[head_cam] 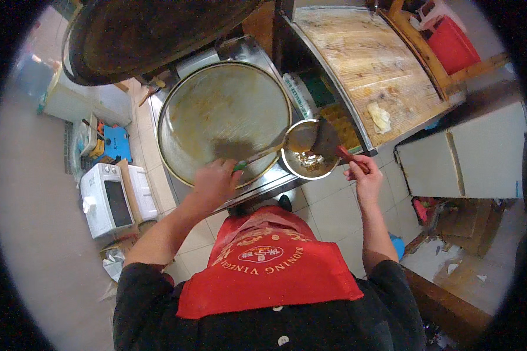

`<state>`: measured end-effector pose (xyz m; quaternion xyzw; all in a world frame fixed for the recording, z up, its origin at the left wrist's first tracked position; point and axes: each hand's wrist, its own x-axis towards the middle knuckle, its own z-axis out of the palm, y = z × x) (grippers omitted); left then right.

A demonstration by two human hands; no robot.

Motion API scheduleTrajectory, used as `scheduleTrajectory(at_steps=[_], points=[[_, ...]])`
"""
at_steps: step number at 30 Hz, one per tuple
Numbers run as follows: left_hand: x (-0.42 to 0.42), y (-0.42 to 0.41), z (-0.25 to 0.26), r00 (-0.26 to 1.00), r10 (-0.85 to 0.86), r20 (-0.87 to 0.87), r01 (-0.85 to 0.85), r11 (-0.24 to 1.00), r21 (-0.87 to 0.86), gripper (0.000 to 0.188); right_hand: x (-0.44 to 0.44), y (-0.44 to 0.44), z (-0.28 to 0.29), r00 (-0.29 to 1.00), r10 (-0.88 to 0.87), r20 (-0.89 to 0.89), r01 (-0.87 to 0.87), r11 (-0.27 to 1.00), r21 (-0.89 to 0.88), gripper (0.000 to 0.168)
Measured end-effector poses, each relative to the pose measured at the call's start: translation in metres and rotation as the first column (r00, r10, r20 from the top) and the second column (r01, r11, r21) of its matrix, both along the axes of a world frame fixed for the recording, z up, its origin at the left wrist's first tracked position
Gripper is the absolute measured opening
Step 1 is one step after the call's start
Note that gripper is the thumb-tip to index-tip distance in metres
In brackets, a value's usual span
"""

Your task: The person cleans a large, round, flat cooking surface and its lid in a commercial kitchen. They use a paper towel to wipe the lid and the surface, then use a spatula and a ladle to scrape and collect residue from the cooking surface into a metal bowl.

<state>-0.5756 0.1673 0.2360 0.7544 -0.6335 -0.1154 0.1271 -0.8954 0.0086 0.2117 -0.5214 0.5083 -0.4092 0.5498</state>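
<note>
My left hand [216, 182] is closed on the green handle of a long metal utensil [265, 152], which reaches over the griddle's front edge to a round metal bowl [310, 169]. Shiny liquid shows in the bowl. My right hand [365, 175] grips the red handle of a dark, broad-bladed spatula [327, 138], its blade over the bowl. Left of the bowl lies a large round griddle [228, 109] with brownish, oily stains and a shadow near my left hand. The utensil's far end, at the bowl, is hard to make out.
A big dark round lid [158, 39] stands raised behind the griddle. To the right is a wooden board [360, 57] with a crumpled pale cloth or scrap [379, 118] on it. A white microwave oven [107, 199] stands at left, a pale cabinet or freezer [461, 153] at right.
</note>
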Motion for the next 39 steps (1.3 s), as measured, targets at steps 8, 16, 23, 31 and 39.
scheduleTrajectory(at_steps=[8, 16, 23, 31, 39], points=[[-0.003, -0.002, -0.033, 0.986, 0.013, 0.165, 0.025, 0.974, -0.226, 0.022, 0.012, -0.014, -0.001, 0.994, 0.11, 0.026, -0.107, 0.987, -0.119, 0.015], [0.041, 0.087, -0.075, 0.749, 0.538, -0.387, -0.597, 0.801, -0.042, 0.025, 0.149, -0.062, 0.029, 0.772, 0.374, -0.513, -0.626, 0.587, -0.513, 0.022], [0.079, 0.149, -0.113, 0.48, 0.721, -0.5, -0.769, 0.62, 0.156, 0.031, 0.213, -0.093, -0.047, 0.273, 0.148, -0.951, -0.906, 0.372, -0.202, 0.02], [0.13, 0.172, -0.146, 0.376, 0.659, -0.651, -0.774, 0.61, 0.171, 0.03, 0.203, 0.066, -0.026, 0.073, 0.454, -0.888, -0.914, 0.387, 0.123, 0.014], [0.156, 0.17, -0.142, 0.426, 0.665, -0.614, -0.727, 0.655, 0.206, 0.026, 0.274, 0.108, -0.009, 0.126, 0.601, -0.789, -0.894, 0.414, 0.172, 0.019]])
